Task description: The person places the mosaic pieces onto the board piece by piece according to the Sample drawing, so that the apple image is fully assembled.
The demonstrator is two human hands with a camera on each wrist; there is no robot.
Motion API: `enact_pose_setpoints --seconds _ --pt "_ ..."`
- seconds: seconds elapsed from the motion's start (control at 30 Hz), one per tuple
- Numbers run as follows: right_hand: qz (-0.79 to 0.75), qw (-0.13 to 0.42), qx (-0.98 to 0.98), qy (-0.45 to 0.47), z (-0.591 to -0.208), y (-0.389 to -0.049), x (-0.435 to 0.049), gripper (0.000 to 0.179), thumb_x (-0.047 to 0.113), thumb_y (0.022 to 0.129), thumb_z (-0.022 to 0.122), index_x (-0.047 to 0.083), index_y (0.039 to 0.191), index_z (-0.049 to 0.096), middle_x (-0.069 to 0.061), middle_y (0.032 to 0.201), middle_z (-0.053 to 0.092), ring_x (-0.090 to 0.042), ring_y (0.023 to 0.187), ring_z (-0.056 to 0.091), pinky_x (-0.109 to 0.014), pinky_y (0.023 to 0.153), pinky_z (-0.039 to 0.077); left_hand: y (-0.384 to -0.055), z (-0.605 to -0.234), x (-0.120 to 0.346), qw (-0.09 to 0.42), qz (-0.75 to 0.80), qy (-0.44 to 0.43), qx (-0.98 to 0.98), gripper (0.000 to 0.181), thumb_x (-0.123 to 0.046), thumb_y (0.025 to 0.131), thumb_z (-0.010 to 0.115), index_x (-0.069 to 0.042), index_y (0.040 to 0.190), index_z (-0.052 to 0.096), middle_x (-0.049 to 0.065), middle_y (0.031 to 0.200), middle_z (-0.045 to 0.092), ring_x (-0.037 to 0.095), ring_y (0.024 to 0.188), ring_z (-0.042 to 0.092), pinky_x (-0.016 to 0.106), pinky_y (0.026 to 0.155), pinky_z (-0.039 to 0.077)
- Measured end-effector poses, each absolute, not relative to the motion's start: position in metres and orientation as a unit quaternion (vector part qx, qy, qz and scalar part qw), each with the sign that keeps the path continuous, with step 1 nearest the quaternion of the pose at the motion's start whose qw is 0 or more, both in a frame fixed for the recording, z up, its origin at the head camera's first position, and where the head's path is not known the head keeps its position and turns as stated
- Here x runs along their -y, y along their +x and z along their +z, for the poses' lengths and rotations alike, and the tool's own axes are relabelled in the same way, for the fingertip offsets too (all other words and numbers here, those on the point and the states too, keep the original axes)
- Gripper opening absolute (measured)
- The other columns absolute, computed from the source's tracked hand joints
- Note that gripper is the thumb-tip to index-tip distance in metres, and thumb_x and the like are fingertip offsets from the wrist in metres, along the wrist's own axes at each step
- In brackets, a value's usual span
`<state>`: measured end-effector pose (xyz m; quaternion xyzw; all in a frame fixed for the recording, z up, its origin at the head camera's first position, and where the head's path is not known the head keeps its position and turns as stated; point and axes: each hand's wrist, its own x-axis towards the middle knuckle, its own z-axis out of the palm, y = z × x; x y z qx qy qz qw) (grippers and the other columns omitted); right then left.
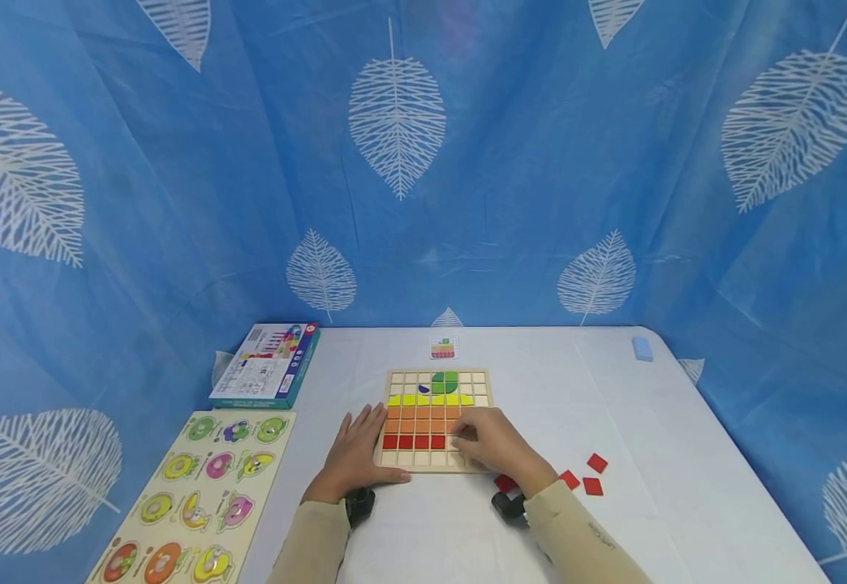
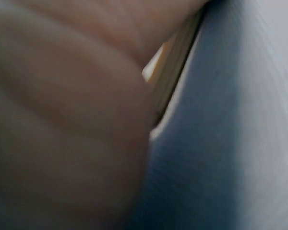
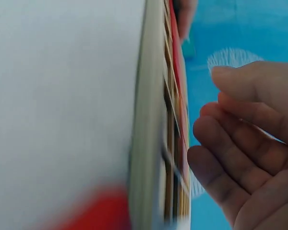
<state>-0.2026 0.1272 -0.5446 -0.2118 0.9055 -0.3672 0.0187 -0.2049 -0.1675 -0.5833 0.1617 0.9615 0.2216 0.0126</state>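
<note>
A wooden grid board (image 1: pixel 423 469) lies on the white table, its cells partly filled with coloured tiles. Red tiles (image 1: pixel 414 442) fill part of one row below orange tiles (image 1: pixel 423 419) and yellow pieces (image 1: pixel 423 400); green pieces (image 1: pixel 444 383) sit near the top. My left hand (image 1: pixel 354 450) rests at the board's left edge, fingers extended and thumb along the near edge. Over the right part of the board is my right hand (image 1: pixel 492 442), fingers loosely bent beside the red row. In the right wrist view, nothing shows between its thumb and fingertips (image 3: pixel 221 72).
Loose red tiles (image 1: pixel 593 487) lie right of the board, some partly behind the right wrist. A small pattern card (image 1: pixel 444 348) lies beyond the board. Left are a box (image 1: pixel 263 365) and a fruit puzzle board (image 1: pixel 204 462); a blue block (image 1: pixel 642 349) is at far right.
</note>
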Motion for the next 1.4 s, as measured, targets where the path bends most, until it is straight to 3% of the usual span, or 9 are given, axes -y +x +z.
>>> enact_pose_setpoints --seconds 0.27,0.53,0.73,0.97,1.4 --pt "-0.356 0.011 -0.918 -0.173 -0.54 -0.189 -0.191 0.014 0.005 0.092 0.08 0.013 0.103 0.079 0.01 0.099 0.069 -0.011 0.089 0.063 -0.039 0.088 0.06 -0.204 -0.582 0.166 0.014 0.228 0.158 -0.961 0.133 -0.077 0.061 0.085 -0.007 0.164 0.037 0.011 0.168 0.035 0.034 0.157 0.021 0.06 0.125 0.006" --pt "-0.355 0.076 -0.909 -0.202 -0.539 -0.167 -0.233 0.022 0.011 0.085 0.089 0.017 0.102 0.076 0.012 0.1 0.068 -0.011 0.089 0.063 -0.035 0.086 0.059 -0.206 -0.581 0.167 0.015 0.23 0.157 -0.96 0.134 -0.076 0.061 0.086 -0.007 0.164 0.038 0.012 0.167 0.036 0.034 0.157 0.021 0.06 0.125 0.006" --pt "-0.372 0.1 -0.882 -0.273 -0.538 -0.157 -0.239 0.027 0.008 0.08 0.093 0.02 0.098 0.076 0.01 0.098 0.068 -0.014 0.086 0.06 -0.032 0.079 0.055 -0.207 -0.582 0.168 0.015 0.224 0.156 -0.962 0.134 -0.078 0.061 0.085 -0.008 0.164 0.036 0.01 0.168 0.035 0.033 0.157 0.021 0.059 0.125 0.006" --pt "-0.374 0.087 -0.877 -0.29 -0.542 -0.153 -0.24 0.028 -0.003 0.08 0.088 0.019 0.091 0.074 0.011 0.092 0.066 -0.011 0.081 0.059 -0.029 0.074 0.054 -0.205 -0.582 0.167 0.015 0.235 0.154 -0.96 0.133 -0.077 0.061 0.085 -0.007 0.164 0.037 0.012 0.168 0.036 0.034 0.157 0.022 0.06 0.125 0.006" --pt "-0.395 0.06 -0.876 -0.269 -0.55 -0.157 -0.243 0.028 -0.005 0.08 0.086 0.017 0.092 0.073 0.008 0.093 0.068 -0.011 0.075 0.058 -0.028 0.065 0.055 -0.205 -0.584 0.167 0.016 0.232 0.155 -0.96 0.134 -0.077 0.06 0.085 -0.008 0.164 0.038 0.011 0.168 0.035 0.034 0.157 0.021 0.06 0.125 0.006"
